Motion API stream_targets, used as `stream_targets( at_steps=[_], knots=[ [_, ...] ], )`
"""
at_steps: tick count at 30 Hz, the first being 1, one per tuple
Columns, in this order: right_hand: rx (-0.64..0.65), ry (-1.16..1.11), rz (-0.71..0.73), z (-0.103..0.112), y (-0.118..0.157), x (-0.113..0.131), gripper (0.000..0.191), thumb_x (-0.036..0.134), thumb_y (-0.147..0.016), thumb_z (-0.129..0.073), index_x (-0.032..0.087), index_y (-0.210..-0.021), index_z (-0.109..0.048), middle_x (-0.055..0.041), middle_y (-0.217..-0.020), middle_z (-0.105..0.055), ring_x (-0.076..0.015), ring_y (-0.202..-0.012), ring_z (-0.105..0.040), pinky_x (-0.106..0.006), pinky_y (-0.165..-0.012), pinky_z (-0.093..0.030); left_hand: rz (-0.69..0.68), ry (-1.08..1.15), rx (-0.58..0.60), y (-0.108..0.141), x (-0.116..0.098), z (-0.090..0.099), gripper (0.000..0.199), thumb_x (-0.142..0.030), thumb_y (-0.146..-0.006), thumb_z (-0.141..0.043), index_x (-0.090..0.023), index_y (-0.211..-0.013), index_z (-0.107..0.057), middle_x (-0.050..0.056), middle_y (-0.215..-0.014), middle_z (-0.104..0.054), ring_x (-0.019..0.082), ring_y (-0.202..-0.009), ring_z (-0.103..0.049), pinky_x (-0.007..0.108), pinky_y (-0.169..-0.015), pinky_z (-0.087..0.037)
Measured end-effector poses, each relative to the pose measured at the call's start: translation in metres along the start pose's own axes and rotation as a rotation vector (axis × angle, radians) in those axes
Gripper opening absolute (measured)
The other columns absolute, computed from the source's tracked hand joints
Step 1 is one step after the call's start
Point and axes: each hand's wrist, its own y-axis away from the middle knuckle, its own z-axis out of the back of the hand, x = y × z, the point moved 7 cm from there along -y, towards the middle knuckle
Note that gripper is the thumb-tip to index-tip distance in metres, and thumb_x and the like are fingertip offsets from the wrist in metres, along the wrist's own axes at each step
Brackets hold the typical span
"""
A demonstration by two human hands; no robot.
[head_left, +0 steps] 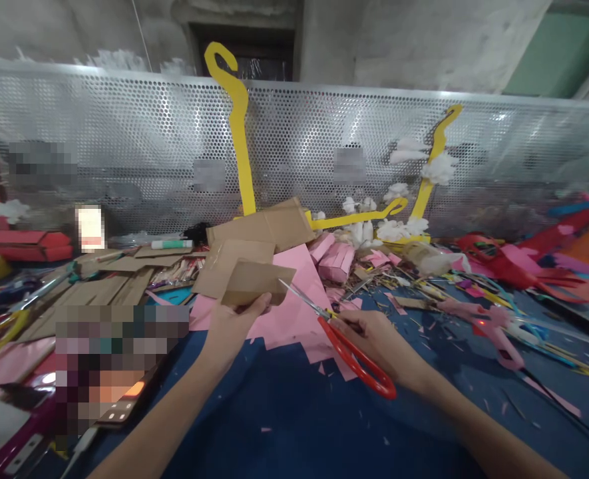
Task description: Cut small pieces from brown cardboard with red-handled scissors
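Observation:
My left hand [241, 316] grips a small brown cardboard piece [259, 279] along its lower edge, thumb on top. In my right hand [369, 332] is a pair of scissors [357, 356] with red handles. Their blade tips point up and left, close to the cardboard's right edge; whether they touch it I cannot tell. Beneath both hands lies a pink paper sheet [301, 293] with ragged cut edges. Larger cardboard sheets [269, 229] rest just behind the piece I hold.
A pink glue gun [494, 329] with a lit red light lies at the right. Yellow hook-topped stands [243, 153] rise before a perforated metal panel [294, 133]. A pink paper box [337, 261] sits behind. Cardboard strips [107, 296] and a phone [124, 399] occupy the left.

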Motion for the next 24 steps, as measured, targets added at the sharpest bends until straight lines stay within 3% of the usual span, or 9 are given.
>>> stream_targets(
  at_steps=[9,14,24],
  knots=[
    [0.000,0.026,-0.016,-0.001,0.000,-0.001,0.044,0.050,-0.096,-0.041,0.020,-0.064,-0.045,0.0030,-0.060,-0.043,-0.0122,-0.058,-0.039,-0.026,-0.053,-0.026,0.018,-0.007,0.022,0.003,-0.004,-0.004,0.038,-0.027,-0.073,-0.080,-0.016,-0.109,-0.073,0.010,-0.111,-0.075,0.025,-0.092,-0.072,0.039,-0.083,-0.063],
    [-0.009,0.055,0.026,0.001,-0.001,0.002,0.043,0.048,-0.096,-0.041,0.020,-0.064,-0.048,0.0018,-0.059,-0.048,-0.0127,-0.057,-0.041,-0.027,-0.053,-0.026,-0.011,-0.012,-0.006,0.002,-0.004,-0.001,0.033,-0.023,-0.070,-0.082,-0.017,-0.102,-0.075,0.010,-0.100,-0.078,0.026,-0.084,-0.075,0.038,-0.079,-0.063],
    [-0.014,0.018,0.018,-0.003,-0.004,-0.012,0.046,0.049,-0.097,-0.040,0.019,-0.066,-0.055,0.0001,-0.059,-0.056,-0.0146,-0.057,-0.052,-0.026,-0.053,-0.031,-0.099,-0.156,0.011,0.004,-0.026,-0.001,0.023,-0.025,-0.072,-0.079,-0.016,-0.093,-0.075,0.009,-0.087,-0.078,0.026,-0.073,-0.074,0.036,-0.071,-0.063]
  ],
)
